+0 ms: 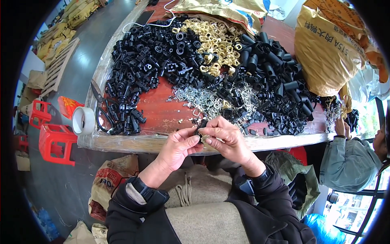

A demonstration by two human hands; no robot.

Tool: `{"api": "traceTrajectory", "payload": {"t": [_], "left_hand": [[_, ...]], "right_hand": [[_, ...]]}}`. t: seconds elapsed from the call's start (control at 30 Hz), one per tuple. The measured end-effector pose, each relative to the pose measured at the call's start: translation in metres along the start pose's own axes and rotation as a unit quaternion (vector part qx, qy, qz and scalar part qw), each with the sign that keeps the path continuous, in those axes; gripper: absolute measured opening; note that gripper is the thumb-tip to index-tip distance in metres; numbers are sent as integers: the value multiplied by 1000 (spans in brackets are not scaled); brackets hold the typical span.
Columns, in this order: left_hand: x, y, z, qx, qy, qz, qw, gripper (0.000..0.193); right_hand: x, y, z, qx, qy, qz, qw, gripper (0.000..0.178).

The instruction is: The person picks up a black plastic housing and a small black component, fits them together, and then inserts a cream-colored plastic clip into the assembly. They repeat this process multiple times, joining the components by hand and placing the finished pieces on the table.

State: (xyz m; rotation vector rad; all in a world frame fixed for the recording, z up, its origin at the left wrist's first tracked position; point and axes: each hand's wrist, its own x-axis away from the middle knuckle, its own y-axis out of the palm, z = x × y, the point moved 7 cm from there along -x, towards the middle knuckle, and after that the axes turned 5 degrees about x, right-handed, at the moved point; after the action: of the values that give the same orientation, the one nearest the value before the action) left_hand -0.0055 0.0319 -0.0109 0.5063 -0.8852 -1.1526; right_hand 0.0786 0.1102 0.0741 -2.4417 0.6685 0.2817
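Observation:
Both hands meet at the table's near edge around a small black plastic part [202, 123], its dark end sticking up between the fingertips. My left hand [178, 147] pinches it from the left with thumb and fingers. From the right, the thumb and forefinger of my right hand [226, 140] close on the same part; a pale bit shows by the thumb, too small to make out. Just beyond the hands lies a heap of small silvery metal clips [203, 101]. Behind it are piles of black plastic fittings [140, 61], brass-coloured rings [215, 36] and black tubes [264, 55].
Scissors [101, 103] and a roll of clear tape [83, 120] lie at the red table's [158, 107] left edge. A yellow sack [327, 49] stands at the right, near a co-worker's sleeve [349, 162]. Red stools [57, 142] and a sack [111, 181] are on the floor.

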Motion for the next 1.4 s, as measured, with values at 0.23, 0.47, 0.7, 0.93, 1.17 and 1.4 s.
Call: {"api": "traceTrajectory", "payload": {"t": [0.23, 0.47, 0.7, 0.93, 1.17, 1.4], "left_hand": [[1, 4, -6, -7, -15, -11, 1000, 29], [-1, 3, -7, 5, -12, -1, 1000, 26], [-3, 3, -4, 9, -17, 12, 1000, 25], [-4, 4, -5, 28, -23, 12, 999, 23], [-5, 2, -11, 34, -29, 24, 999, 21], [-7, 8, -7, 11, -44, 9, 999, 21]], "right_hand": [[2, 0, 4, -18, 23, -25, 999, 20], [-3, -4, -3, 23, 55, -10, 998, 14], [2, 3, 28, -75, 101, 1, 992, 10], [2, 0, 35, -117, 75, 45, 989, 12], [14, 18, 50, -253, 224, 46, 940, 13], [12, 12, 54, -289, 210, 66, 932, 13]]}}
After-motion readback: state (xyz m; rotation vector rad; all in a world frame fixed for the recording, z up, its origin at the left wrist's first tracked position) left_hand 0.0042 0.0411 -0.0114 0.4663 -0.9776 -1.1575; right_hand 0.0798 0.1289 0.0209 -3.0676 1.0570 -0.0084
